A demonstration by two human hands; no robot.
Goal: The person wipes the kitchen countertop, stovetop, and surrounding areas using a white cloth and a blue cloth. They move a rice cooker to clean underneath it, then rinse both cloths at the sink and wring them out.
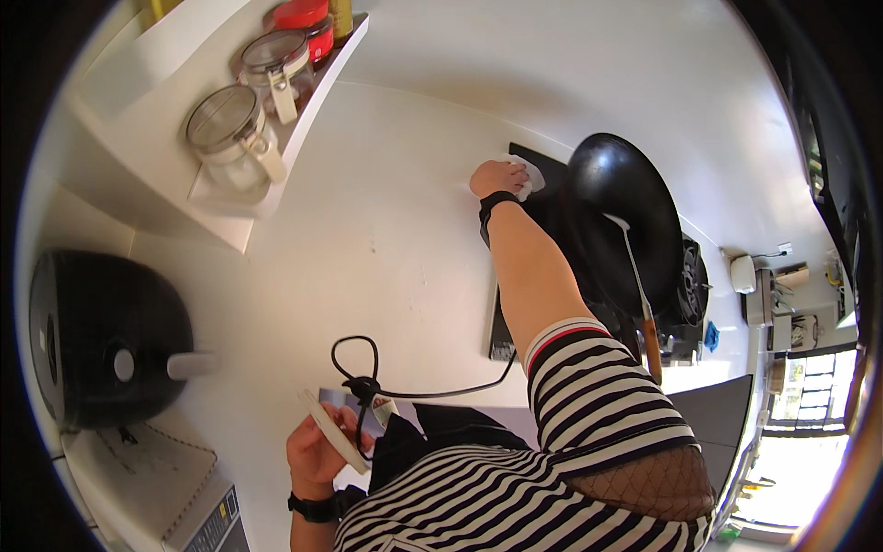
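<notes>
My right hand [498, 179] is stretched far forward, pressing a white cloth or tissue [530, 181] at the left edge of the black stove top [534, 160]. In front of my body, my left hand [321, 441] grips a pale, thin, disc-like object [334, 433], seen nearly edge-on; I cannot tell what it is. A black cable [441, 394] with a knotted loop hangs by that hand and runs towards the stove. To the right of my right forearm a large black wok [600, 207] sits on the stove. A wooden-handled metal spatula [636, 265] rests in it.
Upper left, a white shelf [303, 131] holds glass clip-top jars [231, 148] and a red-lidded jar [319, 41]. A black air fryer [117, 338] stands at the left. Beyond the wok are a second burner [692, 279] and a blue cloth [712, 336]. Crumbs dot the white counter [386, 290].
</notes>
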